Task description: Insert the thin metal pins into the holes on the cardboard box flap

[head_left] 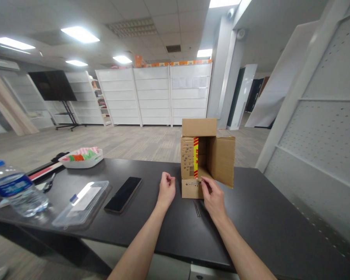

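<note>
An open cardboard box (226,159) stands on the dark table, its flaps spread and a yellow-and-red tape strip (196,157) running down the left flap. Small round metal-looking dots (187,151) cover that flap, and a row of similar dots crosses the lower flap. My right hand (214,197) is at the lower flap, thumb and fingers pinched; what they hold is too small to make out. Left of the box, my left hand (167,189) is closed above the table, its contents hidden. Thin metal pins (196,209) lie on the table before the box.
A black phone (123,194) and a clear plastic case (83,203) lie to the left. Farther left are a water bottle (16,190), scissors (49,182) and a white basket (83,162) with colourful contents. A white perforated panel (323,128) rises along the right side.
</note>
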Motion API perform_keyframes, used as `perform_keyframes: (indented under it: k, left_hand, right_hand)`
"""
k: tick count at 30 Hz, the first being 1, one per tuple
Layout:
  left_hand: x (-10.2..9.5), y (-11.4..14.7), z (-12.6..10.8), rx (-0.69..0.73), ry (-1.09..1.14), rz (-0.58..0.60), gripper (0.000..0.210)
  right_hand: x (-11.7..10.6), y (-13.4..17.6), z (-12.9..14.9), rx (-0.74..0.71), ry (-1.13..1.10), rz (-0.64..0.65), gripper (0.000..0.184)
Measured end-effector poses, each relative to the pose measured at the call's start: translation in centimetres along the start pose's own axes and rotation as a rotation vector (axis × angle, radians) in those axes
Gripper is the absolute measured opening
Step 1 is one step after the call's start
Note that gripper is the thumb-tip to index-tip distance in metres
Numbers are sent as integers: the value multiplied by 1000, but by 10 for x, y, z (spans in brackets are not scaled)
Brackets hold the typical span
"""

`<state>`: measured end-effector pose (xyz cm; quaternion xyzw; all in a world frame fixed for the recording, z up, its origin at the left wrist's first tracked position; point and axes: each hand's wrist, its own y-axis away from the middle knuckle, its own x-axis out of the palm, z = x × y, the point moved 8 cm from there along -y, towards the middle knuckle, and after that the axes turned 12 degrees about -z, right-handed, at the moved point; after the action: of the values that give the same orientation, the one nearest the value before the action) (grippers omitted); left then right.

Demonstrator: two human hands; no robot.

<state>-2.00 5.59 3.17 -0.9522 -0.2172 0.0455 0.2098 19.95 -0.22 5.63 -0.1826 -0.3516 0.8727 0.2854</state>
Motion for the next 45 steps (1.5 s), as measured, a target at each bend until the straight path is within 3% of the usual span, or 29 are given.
perform_keyframes:
  k: [17,30,45]
  left_hand:
    - [-2,-5,14,-61,72,-42,23]
    - [-4,-3,5,-59,57,-50,24]
    - [-4,-3,3,-51,44,-47,23]
  right_hand:
    - [12,-1,0,-74,75,58,30]
    - [11,3,-5,-39,360,72,28]
    - [11,4,-2,-55,445,77,25]
